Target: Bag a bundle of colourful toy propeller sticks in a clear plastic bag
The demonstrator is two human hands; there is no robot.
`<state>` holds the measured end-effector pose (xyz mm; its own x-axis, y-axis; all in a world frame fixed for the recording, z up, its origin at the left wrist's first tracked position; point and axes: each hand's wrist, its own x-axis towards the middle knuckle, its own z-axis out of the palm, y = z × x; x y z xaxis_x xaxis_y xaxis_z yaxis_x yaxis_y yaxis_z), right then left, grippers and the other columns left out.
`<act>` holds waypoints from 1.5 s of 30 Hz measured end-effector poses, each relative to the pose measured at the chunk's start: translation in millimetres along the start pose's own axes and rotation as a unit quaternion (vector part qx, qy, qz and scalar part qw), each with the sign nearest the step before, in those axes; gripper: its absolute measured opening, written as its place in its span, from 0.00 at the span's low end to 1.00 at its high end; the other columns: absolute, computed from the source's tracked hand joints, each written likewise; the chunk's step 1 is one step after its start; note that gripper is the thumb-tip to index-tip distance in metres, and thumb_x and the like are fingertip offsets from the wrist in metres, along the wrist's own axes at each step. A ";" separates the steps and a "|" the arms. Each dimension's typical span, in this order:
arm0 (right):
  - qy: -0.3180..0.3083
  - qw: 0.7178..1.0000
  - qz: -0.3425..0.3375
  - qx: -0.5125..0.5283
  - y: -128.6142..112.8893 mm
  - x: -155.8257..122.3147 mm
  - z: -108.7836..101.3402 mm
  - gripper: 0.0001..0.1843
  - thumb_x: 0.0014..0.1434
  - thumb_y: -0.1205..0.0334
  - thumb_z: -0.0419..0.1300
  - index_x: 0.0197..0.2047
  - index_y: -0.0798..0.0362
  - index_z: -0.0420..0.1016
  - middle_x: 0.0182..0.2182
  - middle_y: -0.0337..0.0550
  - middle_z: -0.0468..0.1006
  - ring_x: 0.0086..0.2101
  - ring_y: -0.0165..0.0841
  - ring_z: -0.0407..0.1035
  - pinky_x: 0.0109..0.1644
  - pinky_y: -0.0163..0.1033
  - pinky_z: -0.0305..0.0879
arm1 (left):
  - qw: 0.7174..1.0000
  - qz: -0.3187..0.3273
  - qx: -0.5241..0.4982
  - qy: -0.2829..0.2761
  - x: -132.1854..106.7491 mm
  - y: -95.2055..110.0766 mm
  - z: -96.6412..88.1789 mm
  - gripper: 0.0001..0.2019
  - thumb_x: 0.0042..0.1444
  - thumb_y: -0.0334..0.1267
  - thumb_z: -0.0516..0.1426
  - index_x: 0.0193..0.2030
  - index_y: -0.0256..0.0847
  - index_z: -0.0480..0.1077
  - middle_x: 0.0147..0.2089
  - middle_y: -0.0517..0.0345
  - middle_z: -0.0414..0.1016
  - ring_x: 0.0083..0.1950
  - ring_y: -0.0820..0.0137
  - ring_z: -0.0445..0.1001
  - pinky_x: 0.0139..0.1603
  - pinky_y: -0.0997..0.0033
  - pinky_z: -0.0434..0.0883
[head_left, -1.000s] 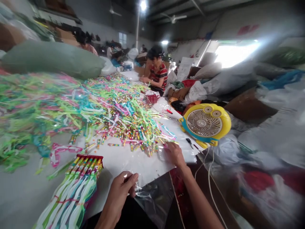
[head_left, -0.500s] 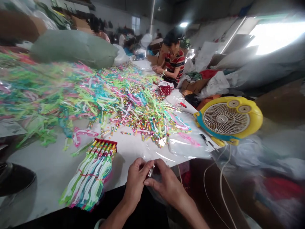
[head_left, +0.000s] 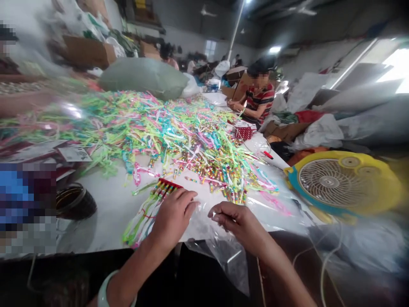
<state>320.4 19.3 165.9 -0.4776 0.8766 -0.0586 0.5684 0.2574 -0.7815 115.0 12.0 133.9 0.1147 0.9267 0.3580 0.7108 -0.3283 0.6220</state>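
Note:
In the head view, a thin clear plastic bag (head_left: 228, 256) hangs below my right hand (head_left: 234, 217). The fingers of that hand are pinched together on the bag's upper edge. My left hand (head_left: 177, 209) is held a short way to the left, thumb and forefinger slightly apart, with nothing visible between them. Partly behind it on the table lies a bundle of striped sticks with ribbon streamers (head_left: 145, 215), set in a red strip (head_left: 164, 183). My left hand hides part of this bundle.
A large heap of ribbon streamers and striped sticks (head_left: 179, 128) covers the white table (head_left: 108, 204). A dark cup (head_left: 76, 202) stands at left, a yellow fan (head_left: 332, 181) at right. Another person (head_left: 260, 100) sits across the table. Cords hang below the fan.
My hands have moved apart and farther forward over the table. The plastic bag now hangs more visibly below my right hand. The view has turned left, bringing the cup into sight.

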 end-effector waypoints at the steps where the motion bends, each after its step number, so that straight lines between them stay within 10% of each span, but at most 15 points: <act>1: -0.008 0.999 -0.006 -0.040 -3.7 3.7 -6.4 0.09 0.60 0.58 0.55 0.36 0.51 0.74 0.30 0.38 0.74 0.29 0.27 0.66 0.34 0.32 0.60 | 1.000 0.001 0.007 -0.030 7.5 -0.1 -4.6 0.08 0.61 0.37 0.52 0.41 0.43 0.71 0.41 0.56 0.75 0.44 0.65 0.73 0.46 0.66 0.68; 7: 0.088 0.963 0.089 -0.239 -42.2 15.7 -32.7 0.12 0.61 0.53 0.53 0.38 0.50 0.73 0.33 0.43 0.79 0.35 0.37 0.72 0.37 0.38 0.62 | 0.977 0.015 0.206 -0.059 38.7 23.7 -5.3 0.10 0.62 0.35 0.48 0.36 0.38 0.69 0.34 0.51 0.76 0.35 0.59 0.76 0.32 0.64 0.68; 19: 0.175 0.983 0.044 -0.023 -52.5 10.6 -20.9 0.32 0.56 0.49 0.58 0.61 0.49 0.55 0.53 0.55 0.71 0.48 0.42 0.71 0.45 0.45 0.69 | 0.959 0.046 0.279 -0.008 80.4 46.1 -12.2 0.12 0.61 0.33 0.44 0.37 0.36 0.67 0.27 0.45 0.76 0.30 0.56 0.77 0.26 0.67 0.65; 27: 0.117 0.989 0.032 -0.083 -31.4 60.5 -4.0 0.09 0.55 0.67 0.53 0.39 0.52 0.71 0.25 0.35 0.75 0.24 0.26 0.67 0.29 0.30 0.61 | 0.962 0.069 0.258 0.064 91.3 52.6 -33.2 0.18 0.65 0.42 0.41 0.35 0.39 0.68 0.27 0.50 0.75 0.29 0.61 0.76 0.26 0.69 0.58; 33: 0.180 0.964 0.091 -0.171 -9.1 106.7 -25.8 0.07 0.50 0.72 0.56 0.24 0.55 0.73 0.19 0.39 0.72 0.24 0.29 0.65 0.31 0.34 0.57 | 0.954 0.080 0.275 0.090 114.1 4.3 -59.5 0.19 0.66 0.44 0.40 0.37 0.37 0.67 0.29 0.51 0.75 0.32 0.63 0.74 0.28 0.70 0.56; 39: 0.413 0.888 0.057 -0.195 -23.5 148.1 -64.0 0.20 0.62 0.67 0.40 0.54 0.56 0.62 0.35 0.49 0.73 0.36 0.36 0.67 0.42 0.41 0.60 | 0.949 0.104 0.279 0.103 155.1 -60.0 -65.9 0.21 0.65 0.49 0.40 0.44 0.37 0.66 0.34 0.50 0.74 0.37 0.63 0.74 0.34 0.69 0.60; 42: 0.465 0.862 -0.097 -0.177 -3.6 163.2 -31.2 0.22 0.65 0.64 0.37 0.59 0.55 0.57 0.44 0.51 0.70 0.44 0.36 0.65 0.51 0.43 0.60 | 0.959 0.015 0.266 0.100 162.0 -91.0 -52.1 0.23 0.66 0.47 0.36 0.52 0.35 0.62 0.41 0.44 0.74 0.44 0.60 0.73 0.40 0.67 0.62; 45: 0.337 0.919 -0.122 -0.165 41.3 166.9 31.9 0.23 0.63 0.67 0.39 0.59 0.55 0.59 0.46 0.53 0.70 0.47 0.38 0.63 0.55 0.47 0.59 | 0.965 -0.055 0.255 0.015 146.1 -127.0 -30.2 0.21 0.65 0.44 0.38 0.48 0.33 0.65 0.38 0.41 0.75 0.40 0.57 0.74 0.38 0.65 0.62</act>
<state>242.8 163.3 104.0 -0.1582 0.8000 0.5788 0.7247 0.4922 -0.4822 20.5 183.5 128.2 0.0048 0.9423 0.3347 0.9675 -0.0890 0.2368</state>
